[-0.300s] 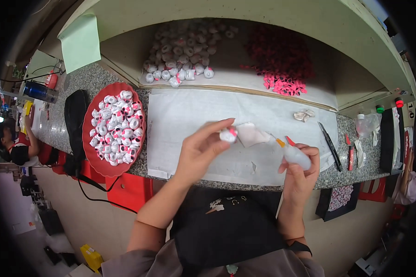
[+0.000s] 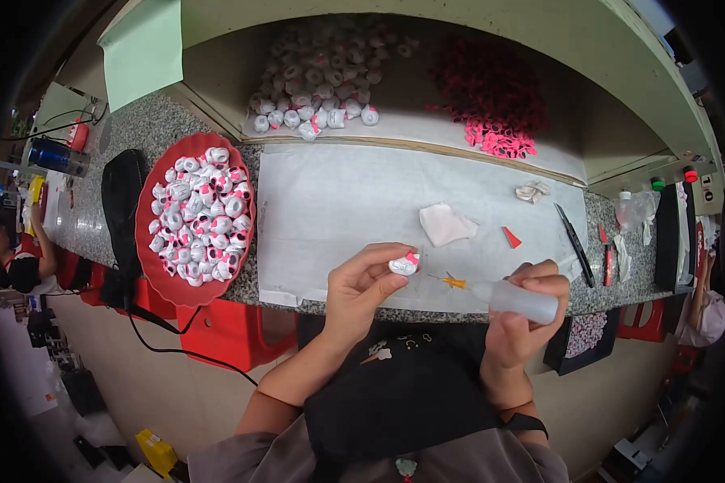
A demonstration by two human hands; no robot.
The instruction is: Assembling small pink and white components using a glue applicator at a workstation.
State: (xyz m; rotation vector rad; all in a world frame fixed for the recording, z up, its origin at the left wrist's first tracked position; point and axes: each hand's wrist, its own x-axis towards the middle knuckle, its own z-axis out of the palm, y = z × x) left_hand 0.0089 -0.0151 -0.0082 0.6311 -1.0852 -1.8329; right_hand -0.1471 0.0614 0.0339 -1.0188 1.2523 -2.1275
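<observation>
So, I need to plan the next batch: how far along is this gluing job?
Looks done: a red tray heaped with white-and-pink figures. In hand: the left hand holds one small figure, the right hand points a squeeze bottle at it. Left: the pile of white pieces and pink bows behind.

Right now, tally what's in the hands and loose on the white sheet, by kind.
Small white-and-pink figure, in left hand: 1
Squeeze bottle with orange nozzle, in right hand: 1
Crumpled white cloth: 1
Red cap: 1
Total: 4
</observation>
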